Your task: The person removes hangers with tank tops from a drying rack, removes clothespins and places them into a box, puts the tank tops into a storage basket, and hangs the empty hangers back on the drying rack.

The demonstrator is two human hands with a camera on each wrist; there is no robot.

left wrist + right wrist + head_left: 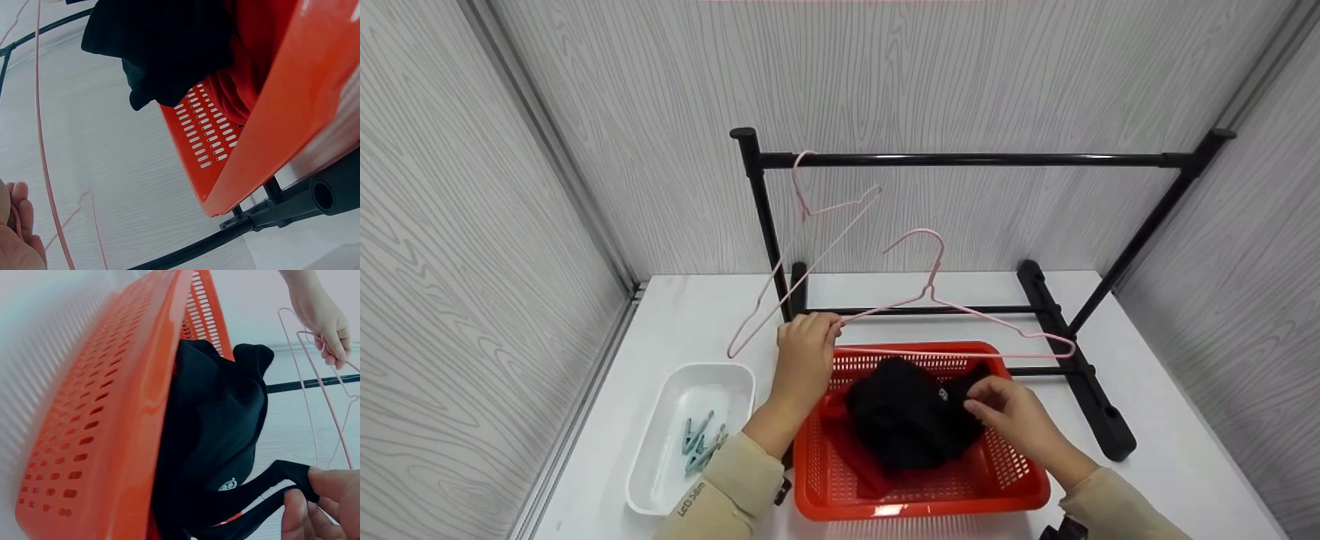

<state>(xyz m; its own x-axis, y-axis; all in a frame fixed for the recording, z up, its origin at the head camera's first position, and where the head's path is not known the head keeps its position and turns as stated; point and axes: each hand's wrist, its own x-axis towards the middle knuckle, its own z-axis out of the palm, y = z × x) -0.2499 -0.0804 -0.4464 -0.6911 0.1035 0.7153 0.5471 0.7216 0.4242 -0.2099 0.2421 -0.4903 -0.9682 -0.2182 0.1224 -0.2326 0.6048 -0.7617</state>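
Observation:
A pink wire hanger (934, 292) is held up above the basket by my left hand (808, 349), whose fingers curl round its left end. In the left wrist view that hand (21, 233) shows at the lower left edge. My right hand (1012, 416) pinches the edge of a black garment (904, 420) with a small white logo. The right wrist view shows a strip of the garment (211, 433) lifted between thumb and fingers. Most of the garment lies bunched in a red plastic basket (922, 510), over a red cloth (859, 461).
Another pink hanger (799, 270) hangs from the left end of a black rack's bar (975, 160). A white tray (652, 469) with several green clothespins (701, 442) stands left of the basket. The rack's right foot (1080, 367) lies to the basket's right.

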